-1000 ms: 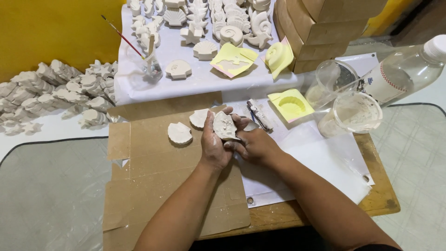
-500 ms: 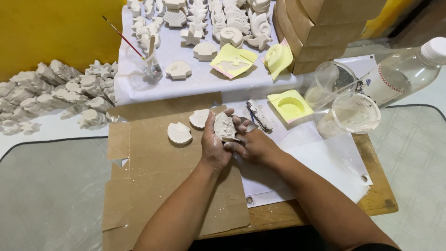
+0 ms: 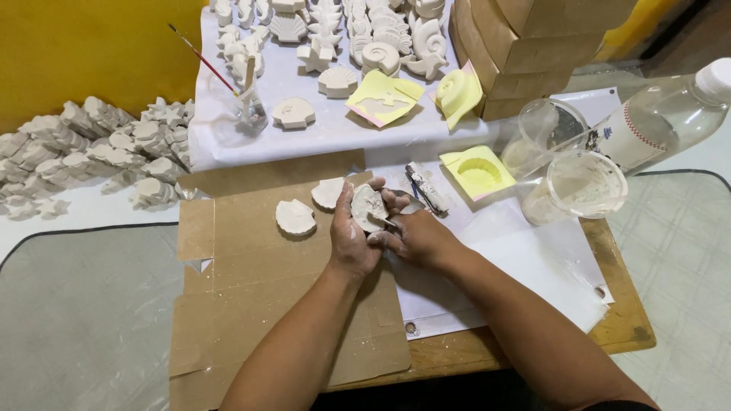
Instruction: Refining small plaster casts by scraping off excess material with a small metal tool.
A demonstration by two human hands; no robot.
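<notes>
While both hands clasp it, plaster shell (image 3: 368, 207) stands tilted upright.

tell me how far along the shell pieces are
Done: two white shell casts lie on the cardboard. In hand: the left hand holds a cast while the right hand works its edge. Left: piles of white casts by the yellow wall.
</notes>
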